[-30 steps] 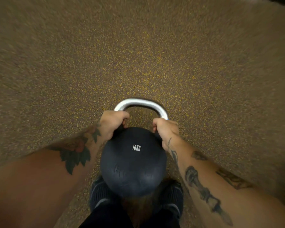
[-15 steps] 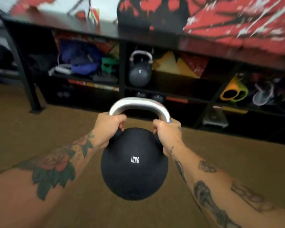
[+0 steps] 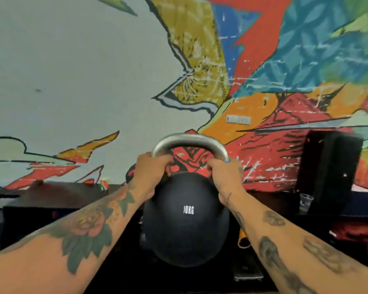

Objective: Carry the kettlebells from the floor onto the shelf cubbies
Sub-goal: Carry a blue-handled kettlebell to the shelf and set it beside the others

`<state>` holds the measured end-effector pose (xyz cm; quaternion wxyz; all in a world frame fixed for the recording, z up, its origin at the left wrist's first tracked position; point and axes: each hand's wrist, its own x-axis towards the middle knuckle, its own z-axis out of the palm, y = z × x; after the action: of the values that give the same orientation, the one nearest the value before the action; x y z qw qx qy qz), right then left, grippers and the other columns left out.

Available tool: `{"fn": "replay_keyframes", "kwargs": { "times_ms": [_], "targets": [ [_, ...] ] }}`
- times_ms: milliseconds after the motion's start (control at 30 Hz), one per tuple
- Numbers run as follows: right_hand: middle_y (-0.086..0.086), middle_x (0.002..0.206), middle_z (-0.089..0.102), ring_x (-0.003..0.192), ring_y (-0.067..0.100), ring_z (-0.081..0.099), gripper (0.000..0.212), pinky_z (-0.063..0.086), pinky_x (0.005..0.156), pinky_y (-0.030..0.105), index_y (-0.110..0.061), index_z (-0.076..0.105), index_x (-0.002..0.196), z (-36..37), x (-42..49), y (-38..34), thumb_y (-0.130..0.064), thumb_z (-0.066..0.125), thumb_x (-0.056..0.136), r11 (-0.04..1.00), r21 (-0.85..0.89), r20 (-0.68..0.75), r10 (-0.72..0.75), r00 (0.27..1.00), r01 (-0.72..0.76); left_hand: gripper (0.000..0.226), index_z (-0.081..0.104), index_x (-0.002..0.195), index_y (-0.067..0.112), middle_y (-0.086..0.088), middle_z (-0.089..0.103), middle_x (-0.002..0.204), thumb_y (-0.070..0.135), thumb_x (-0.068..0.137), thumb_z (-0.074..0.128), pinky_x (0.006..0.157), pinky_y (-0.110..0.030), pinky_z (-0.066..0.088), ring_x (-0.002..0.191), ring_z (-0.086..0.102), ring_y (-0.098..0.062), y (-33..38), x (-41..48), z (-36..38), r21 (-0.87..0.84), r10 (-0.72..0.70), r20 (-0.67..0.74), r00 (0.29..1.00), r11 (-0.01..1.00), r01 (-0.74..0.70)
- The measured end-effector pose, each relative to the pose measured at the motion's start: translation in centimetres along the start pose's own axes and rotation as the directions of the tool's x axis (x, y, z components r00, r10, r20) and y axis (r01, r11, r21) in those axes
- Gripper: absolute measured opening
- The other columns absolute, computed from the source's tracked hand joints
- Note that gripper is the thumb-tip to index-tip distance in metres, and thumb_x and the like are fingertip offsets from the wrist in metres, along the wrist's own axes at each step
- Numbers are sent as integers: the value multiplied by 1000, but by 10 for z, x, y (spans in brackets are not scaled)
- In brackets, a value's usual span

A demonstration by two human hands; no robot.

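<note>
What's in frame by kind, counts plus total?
Kettlebell: 1
Hands on its handle: 2, left hand and right hand
Black bag on the shelf top: 1
Shelf: 1
Total: 5

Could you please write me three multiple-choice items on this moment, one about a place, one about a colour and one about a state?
1. Where do the hands hold the kettlebell?
A. at the two lower ends of its handle
B. under its ball
C. at the top of the handle

2. What colour is the handle?
A. red
B. silver
C. yellow

3. How is the kettlebell held?
A. left hand only
B. both hands
C. resting unheld

Answers: 1 A, the left hand and right hand each close on a handle end beside the ball. 2 B, bare metal arch. 3 B, both hands have a grip.
</note>
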<state>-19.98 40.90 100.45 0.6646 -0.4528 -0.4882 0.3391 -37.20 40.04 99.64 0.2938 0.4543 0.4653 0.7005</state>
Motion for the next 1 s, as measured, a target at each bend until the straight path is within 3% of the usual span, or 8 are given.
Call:
{"fn": "replay_keyframes", "kwargs": {
  "times_ms": [133,300,433,567,700,767,900,1000],
  "targets": [
    [0,47,47,44,18,38,10,30,46,27,-14,59,67,-1,28,-38,-7,66,68,998,25,-13,-53,998,54,25,60,51,9,-7,54,42,5,72,72,54,-29,45,42,52,-20,43,18,20,-27,7,-5,1000,1000,-7],
    [4,57,58,46,21,47,23,34,45,24,-11,64,89,1,71,-44,-16,69,67,998,6,-16,-67,998,67,23,59,57,10,-1,52,39,5,76,71,50,-28,39,40,44,-20,54,47,43,-29,18,3,1000,999,-18],
    [4,56,58,48,23,48,19,36,49,30,-15,59,81,4,111,-28,-16,68,65,998,16,0,-57,998,57,27,57,51,13,-2,53,39,7,75,70,50,-27,39,41,45,-21,37,75,66,-7,21,-18,1000,1000,-21],
    [-2,46,55,45,20,48,14,38,49,31,-17,61,72,17,155,3,-17,65,58,998,7,43,-68,997,68,19,59,56,14,-1,54,42,11,71,70,53,-27,46,39,49,-16,0,108,83,-38,1,-47,999,999,-3],
    [8,62,58,58,23,49,24,38,56,36,-11,67,83,37,192,51,-20,66,61,1000,0,67,-16,998,16,24,55,46,13,-10,53,44,12,66,70,64,-35,47,49,54,-24,-50,145,93,-28,-49,-68,996,998,48],
    [6,58,58,54,21,49,19,37,51,31,-11,68,80,49,212,79,-19,66,62,1000,-11,74,14,997,-13,31,55,39,13,-13,52,45,12,66,71,67,-35,49,57,56,-27,-77,169,97,-5,-60,-79,995,998,60],
    [-5,41,50,37,14,42,4,32,43,24,-14,62,67,77,244,140,-13,66,64,998,-38,44,49,998,-48,42,55,32,16,-3,52,36,10,71,70,52,-23,44,39,48,-16,-145,216,99,48,-61,-69,996,997,65],
    [-4,41,47,37,15,40,9,31,43,23,-15,59,64,98,264,202,-8,65,67,997,-52,29,54,998,-52,35,53,35,16,-3,52,37,14,67,68,60,-27,45,44,49,-17,-210,245,97,54,-62,-65,996,996,65]
  ]
}}
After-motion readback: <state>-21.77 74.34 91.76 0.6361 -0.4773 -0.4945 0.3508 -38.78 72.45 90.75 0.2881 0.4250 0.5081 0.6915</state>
